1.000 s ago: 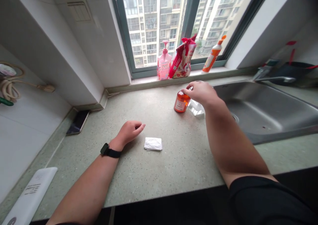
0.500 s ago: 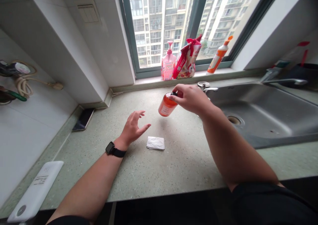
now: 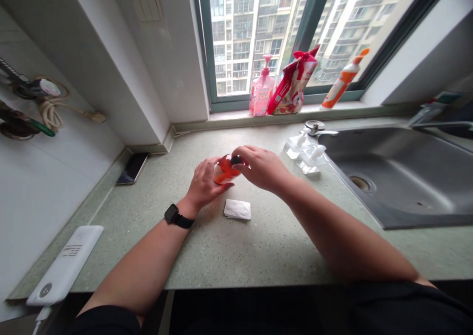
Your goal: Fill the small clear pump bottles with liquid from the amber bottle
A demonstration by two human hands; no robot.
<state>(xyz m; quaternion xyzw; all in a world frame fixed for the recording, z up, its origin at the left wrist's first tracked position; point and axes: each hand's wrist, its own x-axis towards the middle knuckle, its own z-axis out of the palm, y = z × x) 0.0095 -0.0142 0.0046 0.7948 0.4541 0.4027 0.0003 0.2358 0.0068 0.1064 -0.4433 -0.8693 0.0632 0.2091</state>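
An orange-red bottle [image 3: 224,172] with a black cap [image 3: 235,161] is tilted above the counter, its top toward the right. My left hand [image 3: 204,183], with a black watch on the wrist, wraps round the bottle's body from the left. The fingers of my right hand [image 3: 256,165] pinch the black cap from the right. Just below the hands, a folded white tissue [image 3: 237,209] lies on the counter. Two clear pump bottles [image 3: 311,160] with white tops stand to the right of my right hand, near the sink.
The steel sink [image 3: 406,177] takes up the right side. On the window ledge stand a pink pump bottle [image 3: 261,94], a red bag [image 3: 294,86] and an orange squeeze bottle [image 3: 342,84]. A phone [image 3: 132,168] and a white power bank [image 3: 66,263] lie at the left.
My right hand has brought the bottle left and a little down. My left hand, open before, has closed round its body. The two clear pump bottles, hidden before, now show.
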